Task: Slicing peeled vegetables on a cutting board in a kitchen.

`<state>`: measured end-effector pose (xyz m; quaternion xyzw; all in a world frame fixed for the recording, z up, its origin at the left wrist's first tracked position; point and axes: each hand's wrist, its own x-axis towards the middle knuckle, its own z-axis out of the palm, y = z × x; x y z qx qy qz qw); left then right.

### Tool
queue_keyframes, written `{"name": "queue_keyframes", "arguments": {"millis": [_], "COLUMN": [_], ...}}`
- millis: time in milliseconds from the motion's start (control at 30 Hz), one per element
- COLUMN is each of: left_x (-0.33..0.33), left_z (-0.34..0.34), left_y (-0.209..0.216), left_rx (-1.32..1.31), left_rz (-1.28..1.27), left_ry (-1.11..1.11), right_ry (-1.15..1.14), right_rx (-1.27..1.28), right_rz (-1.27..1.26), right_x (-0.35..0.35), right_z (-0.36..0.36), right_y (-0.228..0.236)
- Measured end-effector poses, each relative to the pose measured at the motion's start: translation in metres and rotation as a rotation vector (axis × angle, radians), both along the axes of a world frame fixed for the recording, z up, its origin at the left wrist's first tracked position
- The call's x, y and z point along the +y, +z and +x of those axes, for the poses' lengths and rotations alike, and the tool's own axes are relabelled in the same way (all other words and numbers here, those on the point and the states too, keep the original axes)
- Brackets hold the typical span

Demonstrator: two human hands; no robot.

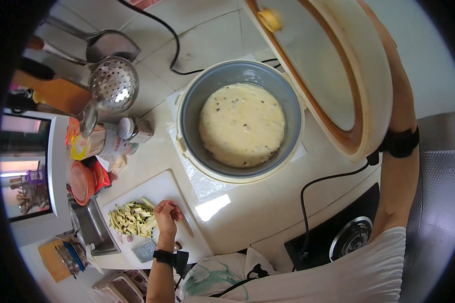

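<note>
My left hand [168, 217] hovers over the right part of a white cutting board [162, 184], its fingers curled in and nothing visible in them. Beside it lies a heap of cut green-skinned vegetable strips [132, 218]. A round rice cooker [186, 146] stands on the counter with its grey inner pot [192, 101] in place. Inside the pot sits a pale, dark-flecked round of dough or batter [241, 123]. The cooker's lid [376, 76] is raised and tilted at the right. My right forearm passes behind that lid; the hand itself is out of sight.
Slotted skimmer [114, 85], turner [111, 46] and other utensils hang at the upper left. A jar [135, 130], packets and an orange-lidded bowl [82, 182] stand below them. A sink [94, 224] adjoins the board. A gas hob [351, 240] is at lower right, with a black cable [304, 212] nearby.
</note>
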<state>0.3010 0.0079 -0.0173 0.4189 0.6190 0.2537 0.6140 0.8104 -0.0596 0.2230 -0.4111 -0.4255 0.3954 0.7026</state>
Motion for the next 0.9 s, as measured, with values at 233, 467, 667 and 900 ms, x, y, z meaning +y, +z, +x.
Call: {"name": "queue_keyframes", "arguments": {"millis": [233,467,667,900], "left_x": [0.001,0.0,0.001,0.0], "left_z": [0.007,0.014,0.012,0.015], "left_y": [-0.001,0.001,0.001,0.005], "left_rx": [0.009,0.035,0.013,0.002], "left_rz": [-0.001,0.003,-0.007,-0.011], "left_ry": [0.011,0.004,-0.001,-0.016], "right_ry": [0.373,0.18,0.207,0.328], "right_rx": [0.008,-0.153,0.018,-0.023], "right_rz": [0.053,0.08,0.121,0.212], "right_x": [-0.013,-0.004,-0.008,-0.009], "right_z": [0.009,0.017,0.015,0.02], "right_y": [0.012,-0.003,-0.004,-0.011]}}
